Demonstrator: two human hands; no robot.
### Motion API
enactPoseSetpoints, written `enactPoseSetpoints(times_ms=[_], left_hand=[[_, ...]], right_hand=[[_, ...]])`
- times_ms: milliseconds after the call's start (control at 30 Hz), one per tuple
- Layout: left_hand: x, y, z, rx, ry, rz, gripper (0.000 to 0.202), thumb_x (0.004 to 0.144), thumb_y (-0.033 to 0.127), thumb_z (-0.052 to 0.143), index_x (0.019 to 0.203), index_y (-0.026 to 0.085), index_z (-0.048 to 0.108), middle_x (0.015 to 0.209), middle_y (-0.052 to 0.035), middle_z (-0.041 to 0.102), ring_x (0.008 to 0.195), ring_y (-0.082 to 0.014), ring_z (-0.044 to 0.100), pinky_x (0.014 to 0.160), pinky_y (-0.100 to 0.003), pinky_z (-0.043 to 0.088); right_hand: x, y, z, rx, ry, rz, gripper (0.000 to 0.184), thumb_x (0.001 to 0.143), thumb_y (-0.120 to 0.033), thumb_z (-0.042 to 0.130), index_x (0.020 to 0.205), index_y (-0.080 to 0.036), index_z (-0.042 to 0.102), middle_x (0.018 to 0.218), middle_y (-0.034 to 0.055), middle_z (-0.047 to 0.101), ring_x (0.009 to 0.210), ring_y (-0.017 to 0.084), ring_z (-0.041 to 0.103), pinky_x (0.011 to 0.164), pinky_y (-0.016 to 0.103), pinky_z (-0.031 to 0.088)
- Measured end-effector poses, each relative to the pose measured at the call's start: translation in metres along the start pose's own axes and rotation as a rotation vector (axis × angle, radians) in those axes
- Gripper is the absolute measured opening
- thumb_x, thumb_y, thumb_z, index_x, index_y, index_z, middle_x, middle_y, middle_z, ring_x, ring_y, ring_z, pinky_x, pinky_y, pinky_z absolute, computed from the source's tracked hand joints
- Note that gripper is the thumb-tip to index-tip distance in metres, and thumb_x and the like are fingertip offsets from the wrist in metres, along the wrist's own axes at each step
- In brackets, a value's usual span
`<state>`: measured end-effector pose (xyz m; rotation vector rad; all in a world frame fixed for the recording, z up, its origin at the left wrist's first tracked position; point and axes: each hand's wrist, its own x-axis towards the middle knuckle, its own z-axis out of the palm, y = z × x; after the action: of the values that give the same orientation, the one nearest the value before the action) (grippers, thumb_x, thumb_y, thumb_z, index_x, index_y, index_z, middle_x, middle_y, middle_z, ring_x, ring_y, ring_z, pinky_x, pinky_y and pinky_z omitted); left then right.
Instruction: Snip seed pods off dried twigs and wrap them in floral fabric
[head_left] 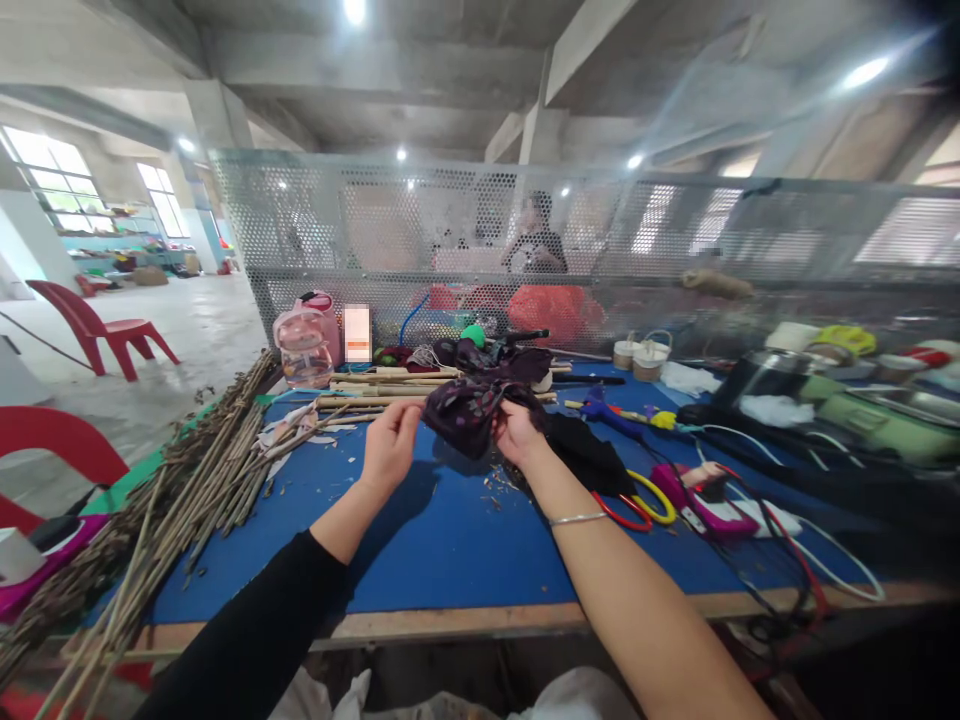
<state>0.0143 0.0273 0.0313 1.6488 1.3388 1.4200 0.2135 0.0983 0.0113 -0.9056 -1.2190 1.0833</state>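
Note:
A dark cloth (461,415) with a faint purple floral pattern is bunched up above the middle of the blue table (465,550). My left hand (390,445) pinches its left edge between thumb and fingers. On the other side my right hand (519,435), with a bracelet on the wrist, is closed on the gathered part of the same cloth; some of its fingers are hidden behind the fabric. More dark fabric (589,455) lies just right of my right hand. Thin sticks (360,390) lie in a row behind the cloth, and small brown scraps (499,487) are scattered below it.
Dry stalks (217,500) are heaped along the table's left side. Red and yellow loop handles (654,500), a magenta power strip (720,512) and cables are at the right. A pink bottle (304,350) stands before the perforated metal screen (390,220). Someone is behind the screen.

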Motion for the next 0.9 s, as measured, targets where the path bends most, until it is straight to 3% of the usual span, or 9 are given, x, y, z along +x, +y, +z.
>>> enactPoseSetpoints(times_ms=[33,100,167,233,367,433,633,800,900], left_hand=[[0.001,0.000,0.003,-0.141,0.025,-0.115,0.037,0.082,0.037,0.044,0.114,0.019,0.054,0.088,-0.0051,0.064,0.069,-0.0136,0.060,0.062,-0.026,0.048],[0.001,0.001,0.011,-0.419,-0.113,-0.277,0.047,0.075,0.030,0.055,0.120,0.022,0.046,0.103,-0.0068,0.061,0.074,-0.0139,0.062,0.061,-0.027,0.050],[-0.002,0.000,0.020,-0.598,-0.315,-0.299,0.053,0.069,0.026,0.064,0.119,0.023,0.045,0.115,-0.0074,0.057,0.086,-0.0155,0.062,0.067,-0.029,0.052],[-0.002,-0.005,0.026,-0.610,-0.351,-0.262,0.044,0.068,0.027,0.066,0.109,0.020,0.050,0.109,-0.0074,0.060,0.087,-0.0152,0.062,0.069,-0.028,0.052],[0.006,-0.018,0.023,-0.366,-0.243,-0.317,0.019,0.074,0.029,0.060,0.079,0.011,0.056,0.063,-0.0020,0.060,0.052,-0.0097,0.057,0.049,-0.020,0.046],[0.010,-0.019,0.018,-0.308,-0.197,-0.372,0.018,0.076,0.029,0.057,0.074,0.011,0.055,0.054,0.0004,0.055,0.044,-0.0082,0.053,0.044,-0.019,0.043],[0.010,-0.014,0.017,-0.475,-0.005,-0.326,0.031,0.074,0.041,0.060,0.092,0.017,0.052,0.083,-0.0033,0.061,0.065,-0.0127,0.062,0.049,-0.023,0.049],[0.018,-0.028,0.012,-0.328,0.110,-0.236,0.023,0.073,0.036,0.059,0.073,0.014,0.054,0.063,0.0005,0.056,0.055,-0.0104,0.056,0.051,-0.023,0.048],[0.022,-0.032,0.002,-0.207,0.225,-0.175,0.021,0.076,0.035,0.054,0.081,0.015,0.056,0.070,-0.0017,0.058,0.062,-0.0127,0.057,0.054,-0.026,0.048]], right_hand=[[0.001,-0.002,-0.001,0.027,-0.003,0.018,0.028,0.067,-0.046,0.050,0.053,-0.022,0.045,0.040,-0.0014,0.048,0.039,0.014,0.044,0.041,0.027,0.037],[0.002,-0.005,0.000,0.090,-0.009,0.073,0.025,0.067,-0.043,0.048,0.054,-0.022,0.046,0.042,-0.0004,0.050,0.041,0.015,0.046,0.043,0.028,0.039],[0.000,-0.006,0.002,0.163,-0.021,0.137,0.021,0.067,-0.039,0.049,0.056,-0.022,0.047,0.044,-0.0001,0.052,0.042,0.015,0.047,0.044,0.028,0.040],[-0.002,-0.005,0.005,0.254,-0.026,0.214,0.019,0.068,-0.036,0.051,0.056,-0.021,0.048,0.044,-0.0003,0.052,0.041,0.015,0.046,0.044,0.027,0.040],[-0.003,-0.006,0.002,0.345,-0.014,0.286,0.024,0.073,-0.034,0.053,0.053,-0.021,0.047,0.039,-0.0020,0.048,0.037,0.013,0.043,0.041,0.026,0.038],[-0.002,-0.008,-0.002,0.353,-0.009,0.287,0.026,0.075,-0.033,0.052,0.053,-0.021,0.046,0.037,-0.0029,0.045,0.037,0.012,0.042,0.040,0.025,0.037],[-0.003,-0.007,0.000,0.357,-0.010,0.300,0.027,0.078,-0.030,0.051,0.053,-0.021,0.045,0.037,-0.0034,0.043,0.036,0.012,0.041,0.041,0.025,0.036],[-0.005,-0.005,0.004,0.320,-0.014,0.295,0.025,0.078,-0.032,0.053,0.056,-0.021,0.049,0.040,-0.0026,0.046,0.039,0.012,0.045,0.042,0.026,0.037],[-0.004,-0.006,0.001,0.284,-0.012,0.271,0.026,0.077,-0.036,0.054,0.056,-0.021,0.049,0.038,-0.0030,0.045,0.038,0.012,0.044,0.041,0.026,0.037]])
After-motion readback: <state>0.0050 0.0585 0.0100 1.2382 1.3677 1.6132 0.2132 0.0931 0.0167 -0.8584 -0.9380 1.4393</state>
